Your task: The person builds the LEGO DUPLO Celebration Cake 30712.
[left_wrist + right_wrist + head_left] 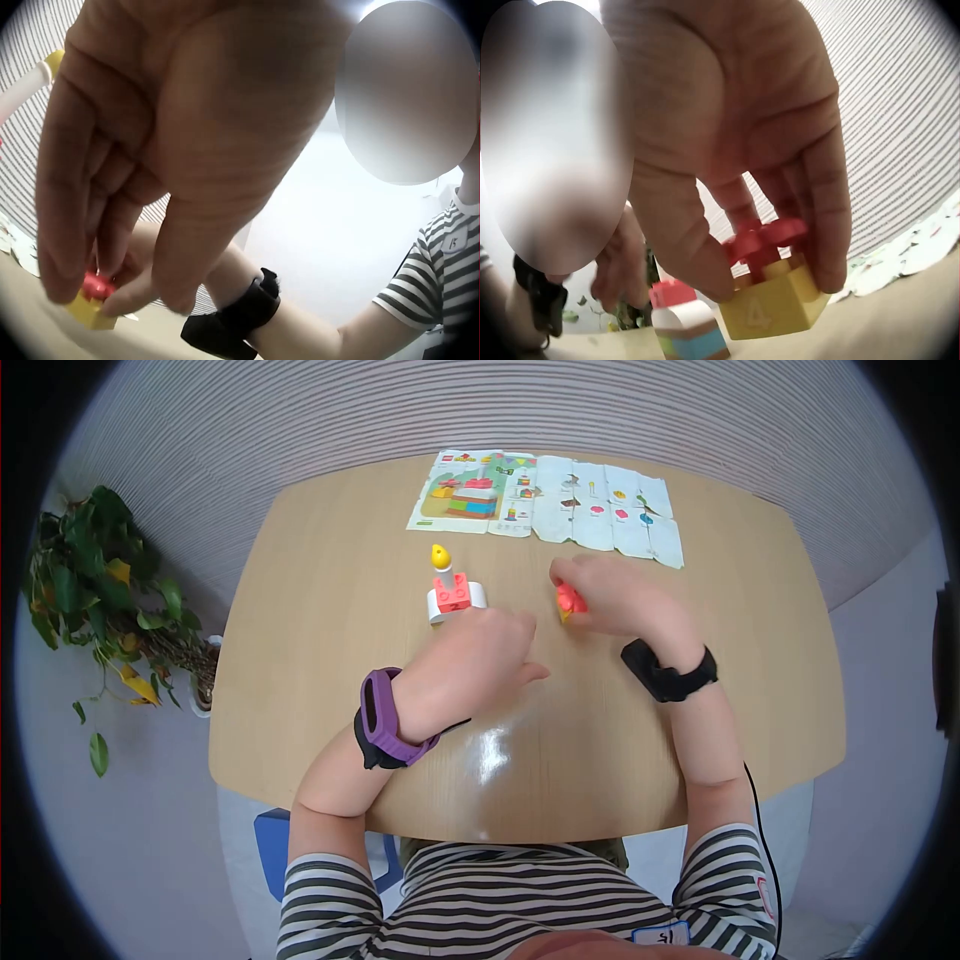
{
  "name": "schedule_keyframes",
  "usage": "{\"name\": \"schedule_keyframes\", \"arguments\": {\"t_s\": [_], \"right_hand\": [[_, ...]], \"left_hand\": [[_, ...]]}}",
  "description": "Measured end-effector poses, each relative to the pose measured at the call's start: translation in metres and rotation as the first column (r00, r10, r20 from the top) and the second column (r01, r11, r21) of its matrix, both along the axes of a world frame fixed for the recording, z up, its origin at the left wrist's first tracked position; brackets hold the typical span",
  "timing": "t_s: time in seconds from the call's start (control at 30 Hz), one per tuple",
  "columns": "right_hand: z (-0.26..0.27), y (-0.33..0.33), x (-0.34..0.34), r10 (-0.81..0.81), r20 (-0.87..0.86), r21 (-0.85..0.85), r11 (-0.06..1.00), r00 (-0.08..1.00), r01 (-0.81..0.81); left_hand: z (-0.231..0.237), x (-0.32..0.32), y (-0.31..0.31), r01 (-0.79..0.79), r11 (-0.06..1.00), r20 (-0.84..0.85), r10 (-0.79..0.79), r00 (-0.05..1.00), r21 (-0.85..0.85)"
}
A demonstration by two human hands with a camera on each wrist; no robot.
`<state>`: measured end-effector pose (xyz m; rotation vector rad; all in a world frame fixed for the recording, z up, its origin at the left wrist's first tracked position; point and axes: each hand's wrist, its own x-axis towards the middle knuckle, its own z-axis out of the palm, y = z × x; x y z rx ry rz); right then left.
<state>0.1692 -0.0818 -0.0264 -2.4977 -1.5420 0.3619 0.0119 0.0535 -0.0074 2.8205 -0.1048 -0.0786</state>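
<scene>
A yellow toy brick [776, 309] with a raised 4 on its side is pinched between the thumb and fingers of my right hand [622, 598]. On its studs sits a red flower-like piece [765, 238], partly covered by the fingers. My left hand [472, 663] is over the table with loose fingers and nothing in its grasp. Just beyond it stands a small stack: a coral red brick [452, 596] between white rounded parts [434, 607], topped by a candle piece [441, 560] with a yellow flame. In the right wrist view the stack's lower layers [697, 344] show blue, green and brown.
An unfolded, creased instruction sheet [602, 510] with printed pictures lies along the table's far edge. Behind the table [330, 620] rises a ribbed wall [500, 405]. A leafy potted plant [100, 575] stands at the left, and a cable [762, 830] runs down by the right arm.
</scene>
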Motion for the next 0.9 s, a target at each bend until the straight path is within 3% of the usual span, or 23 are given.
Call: {"name": "schedule_keyframes", "arguments": {"t_s": [0.03,0.13,0.23,0.33,0.43,0.47,0.67,0.77,0.9], "right_hand": [[-0.011,0.004,0.002,-0.004,0.02,-0.048,0.999,1.0,0.005],[-0.027,0.011,0.002,-0.003,0.059,-0.131,0.991,0.998,0.011],[-0.029,0.011,0.001,0.004,0.064,-0.114,0.993,0.998,0.003],[-0.03,0.011,0.002,0.009,0.076,-0.131,0.991,0.997,0.001],[-0.036,0.012,0.003,0.004,0.096,-0.122,0.993,0.995,0.008],[-0.036,0.012,0.002,-0.006,0.099,-0.128,0.992,0.995,0.018],[-0.035,0.011,0.001,-0.019,0.054,-0.118,0.993,0.998,0.026],[-0.034,0.011,0.001,-0.023,0.039,-0.114,0.993,0.999,0.028],[-0.029,0.009,-0.002,-0.016,0.026,-0.122,0.992,1.0,0.019]], "left_hand": [[0.004,-0.002,0.0,0.031,0.997,-0.059,-0.027,0.998,0.073],[0.008,-0.017,0.027,-0.005,0.995,0.06,-0.001,0.998,0.1],[0.023,-0.023,0.053,-0.242,0.956,0.178,0.213,0.961,0.163],[0.027,-0.019,0.078,-0.349,0.921,0.034,0.349,0.937,0.171],[0.011,-0.009,0.095,-0.339,0.921,0.038,0.338,0.94,0.192],[0.003,-0.006,0.101,-0.239,0.966,0.073,0.233,0.97,0.095],[-0.012,0.018,0.09,-0.13,0.99,-0.191,0.119,0.974,-0.051],[-0.029,0.023,0.094,-0.101,0.978,-0.213,0.062,0.975,-0.182],[-0.034,0.028,0.087,-0.056,0.992,-0.17,0.036,0.985,-0.116]]}}
